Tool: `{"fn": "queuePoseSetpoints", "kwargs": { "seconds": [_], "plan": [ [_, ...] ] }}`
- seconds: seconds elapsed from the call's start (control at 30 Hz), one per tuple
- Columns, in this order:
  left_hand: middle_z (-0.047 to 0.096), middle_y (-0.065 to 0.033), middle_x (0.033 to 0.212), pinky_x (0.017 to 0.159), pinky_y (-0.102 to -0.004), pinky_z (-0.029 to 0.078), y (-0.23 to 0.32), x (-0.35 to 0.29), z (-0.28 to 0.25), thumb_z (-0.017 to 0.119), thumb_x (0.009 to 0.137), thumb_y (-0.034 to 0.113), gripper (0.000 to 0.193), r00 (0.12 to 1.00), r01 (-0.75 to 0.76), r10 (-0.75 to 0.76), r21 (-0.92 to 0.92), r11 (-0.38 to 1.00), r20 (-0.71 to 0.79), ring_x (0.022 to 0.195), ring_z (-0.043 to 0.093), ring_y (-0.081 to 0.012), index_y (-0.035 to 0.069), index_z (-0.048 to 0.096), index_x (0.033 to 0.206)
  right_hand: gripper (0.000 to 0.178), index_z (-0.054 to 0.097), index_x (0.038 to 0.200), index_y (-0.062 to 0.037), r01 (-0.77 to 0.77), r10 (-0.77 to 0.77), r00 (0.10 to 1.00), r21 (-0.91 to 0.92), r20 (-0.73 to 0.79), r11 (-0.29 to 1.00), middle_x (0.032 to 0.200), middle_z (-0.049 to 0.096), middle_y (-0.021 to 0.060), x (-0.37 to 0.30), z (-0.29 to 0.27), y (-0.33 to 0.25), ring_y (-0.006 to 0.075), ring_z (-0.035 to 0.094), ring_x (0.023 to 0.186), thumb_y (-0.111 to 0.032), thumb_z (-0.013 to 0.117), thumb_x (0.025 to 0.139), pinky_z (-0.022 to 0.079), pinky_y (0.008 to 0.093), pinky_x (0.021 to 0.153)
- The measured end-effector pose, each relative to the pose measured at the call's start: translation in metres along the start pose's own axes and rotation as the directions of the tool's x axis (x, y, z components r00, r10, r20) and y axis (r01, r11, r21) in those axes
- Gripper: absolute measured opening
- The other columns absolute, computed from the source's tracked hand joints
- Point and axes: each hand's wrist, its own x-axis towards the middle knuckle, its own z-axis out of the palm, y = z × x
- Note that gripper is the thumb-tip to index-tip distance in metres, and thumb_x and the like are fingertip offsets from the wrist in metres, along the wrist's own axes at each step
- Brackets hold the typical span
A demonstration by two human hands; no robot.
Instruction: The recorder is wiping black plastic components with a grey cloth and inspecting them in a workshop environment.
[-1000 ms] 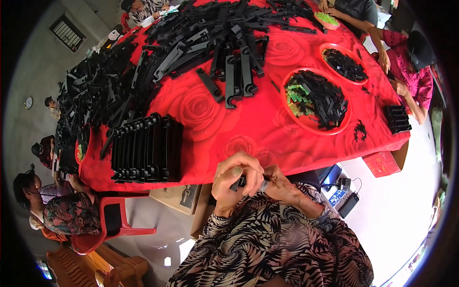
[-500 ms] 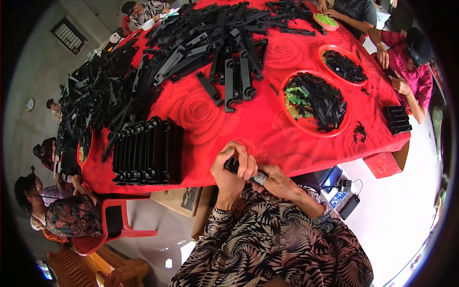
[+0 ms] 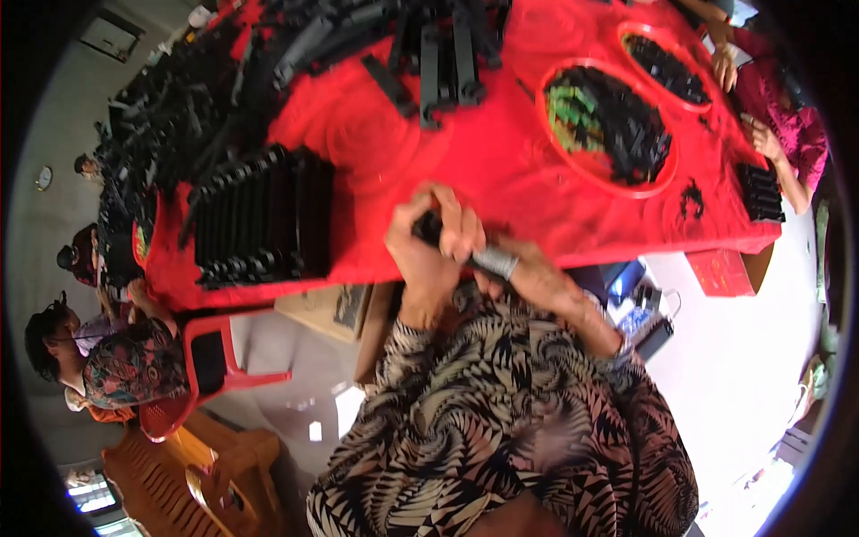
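Appearing higher in view, the left grip (image 3: pixel 426 253) holds a black part (image 3: pixel 429 228).

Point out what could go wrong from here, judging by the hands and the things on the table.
The black piece in the left hand, partly hidden by the fingers, could slip; the table's near edge is close by.
The row of black parts stands near that edge too, so a knock might topple some.
In the orange-red bowl, green and black pieces lie together, so a wrong one might get picked up.
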Motion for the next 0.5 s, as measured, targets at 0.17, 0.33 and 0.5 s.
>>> {"fn": "queuePoseSetpoints", "kwargs": {
  "seconds": [0.17,0.33,0.5],
  "plan": [
    [0.03,0.0027,0.046,0.049,-0.0288,0.029,0.005,0.015,-0.016,0.041,0.094,0.026,0.026,0.989,0.005,0.015,-0.135,0.991,0.147,0.04,0.03,-0.0119,0.007,0.054,0.083,0.021,0.059,0.097,-0.002,0.079,-0.075,0.996,-0.073,0.047,0.994,0.08,0.062,0.0023,0.008,-0.009,0.002,0.0082,0.055,0.068,-0.014,0.042,0.097,0.047,0.0232,0.063],
    [0.029,0.001,0.047,0.05,-0.0309,0.033,0.004,0.019,-0.038,0.042,0.091,0.024,0.023,0.989,0.057,-0.022,-0.235,0.97,0.149,0.042,0.031,-0.0138,0.006,0.053,0.083,0.018,0.057,0.098,-0.0014,0.097,-0.095,0.995,-0.096,0.025,0.991,0.078,0.062,0.0029,0.009,-0.003,0.008,0.0093,0.055,0.066,0.002,0.041,0.091,0.045,0.0252,0.057],
    [0.029,0.0013,0.047,0.05,-0.0294,0.031,-0.002,0.019,-0.048,0.045,0.091,0.021,0.02,0.983,0.083,-0.025,-0.325,0.942,0.18,0.043,0.03,-0.0122,0.005,0.054,0.084,0.017,0.055,0.098,0.0005,0.173,-0.18,0.983,-0.156,-0.035,0.973,0.076,0.061,0.0046,0.004,0.004,0.015,0.0103,0.055,0.064,0.006,0.041,0.089,0.045,0.0271,0.056]
  ]
}}
